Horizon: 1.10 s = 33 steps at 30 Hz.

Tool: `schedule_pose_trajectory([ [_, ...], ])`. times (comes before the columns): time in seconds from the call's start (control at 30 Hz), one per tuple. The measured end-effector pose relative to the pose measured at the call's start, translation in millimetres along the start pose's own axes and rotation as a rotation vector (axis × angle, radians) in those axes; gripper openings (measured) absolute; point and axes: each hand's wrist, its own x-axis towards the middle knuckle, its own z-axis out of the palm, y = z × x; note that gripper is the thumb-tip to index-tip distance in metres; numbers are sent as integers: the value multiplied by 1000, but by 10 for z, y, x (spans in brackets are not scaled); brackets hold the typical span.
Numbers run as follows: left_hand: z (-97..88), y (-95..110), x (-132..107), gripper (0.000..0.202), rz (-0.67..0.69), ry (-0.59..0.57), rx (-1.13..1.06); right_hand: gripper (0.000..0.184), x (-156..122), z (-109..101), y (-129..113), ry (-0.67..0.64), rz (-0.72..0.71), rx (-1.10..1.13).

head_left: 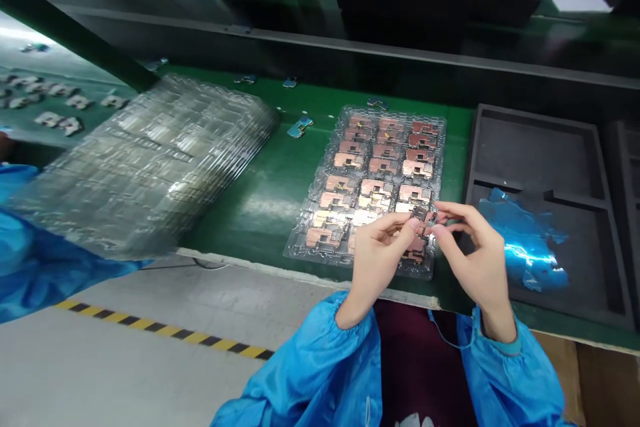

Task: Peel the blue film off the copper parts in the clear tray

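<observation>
My left hand (381, 255) and my right hand (473, 255) meet over the near right corner of a clear plastic tray (441, 153) that holds several copper-coloured parts. Between their fingertips they pinch one small dark part (421, 219). Both hands are closed on it, thumbs and forefingers pressed to its edges. My sleeves are blue.
A stack of clear empty trays (150, 160) lies to the left on the green belt (265, 193), blurred. A black foam tray (530, 147) at the right holds crumpled blue film (525, 247). Small loose parts (299, 127) lie on the belt. Another person's blue sleeve (30, 260) is at far left.
</observation>
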Motion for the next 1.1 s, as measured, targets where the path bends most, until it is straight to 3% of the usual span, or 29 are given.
schedule_pose_trajectory([
  [0.1,36,-46,-47,26,3,-19,4,5,29,164,49,70,8,93],
  [0.27,-15,-55,-97,22,14,-101,23,12,-51,255,206,205,-57,66],
  [0.33,-171,10,-19,20,88,-150,154,15,-81,206,233,193,-82,33],
  [0.47,-645,166,327,24,359,-151,628,29,-91,-2,261,177,-53,24],
  [0.6,-930,124,647,17,415,-227,852,28,-86,-159,316,227,24,-15],
  [0.7,-954,-20,759,4,497,-203,955,25,-94,-211,365,199,52,-67],
  [0.83,-929,-165,805,6,717,-176,1071,23,-106,-265,406,155,59,-123],
  [0.97,-952,-162,736,10,856,-126,1119,22,-108,-330,436,189,64,-135],
  [1.1,-996,-121,547,14,878,-250,1298,20,-103,-380,481,224,70,-131],
])
